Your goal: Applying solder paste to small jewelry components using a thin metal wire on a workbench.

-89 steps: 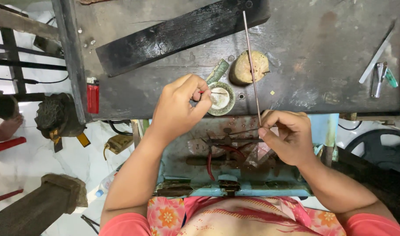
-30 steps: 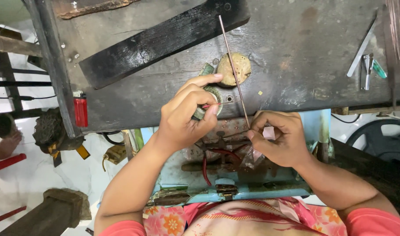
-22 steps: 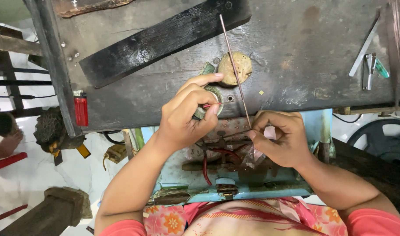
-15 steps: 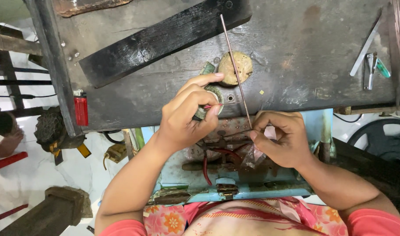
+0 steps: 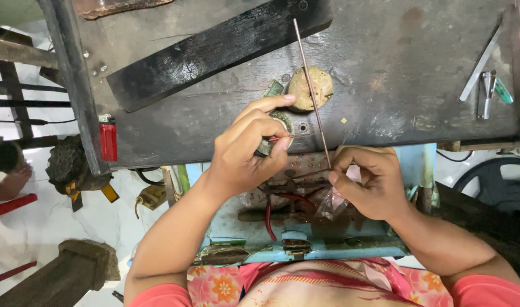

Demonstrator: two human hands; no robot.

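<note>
1. Left hand (image 5: 243,153) is over the near edge of the dark metal table (image 5: 385,74); its fingers (image 5: 271,105) are curled almost shut and pinch a thin red-tipped tool (image 5: 280,138).
2. The tool tip sits at a small round greenish dish (image 5: 282,120) on the table, partly hidden under the left hand.
3. Right hand (image 5: 368,182) is below the table edge, fingers closed around the lower end of a long thin metal rod (image 5: 311,91).
4. The rod runs up and away from the right hand, slightly tilted left, and crosses over a tan, pitted stone-like lump (image 5: 311,88) on the table.
5. A small clear plastic bag (image 5: 336,199) is also tucked under the right hand; cannot tell how it is gripped.
6. Under both hands is a light blue drawer tray (image 5: 305,250) with red wires (image 5: 271,210) and small parts.
7. A black wooden bar (image 5: 214,54) lies diagonally on the table, well apart from the hands.
8. A red lighter (image 5: 108,141) stands at the table's left edge.
9. A flat metal strip (image 5: 480,65), tweezers (image 5: 486,94) and a green-handled tool (image 5: 503,91) lie at far right.
10. Another person's foot (image 5: 9,182) shows on the floor at far left.
</note>
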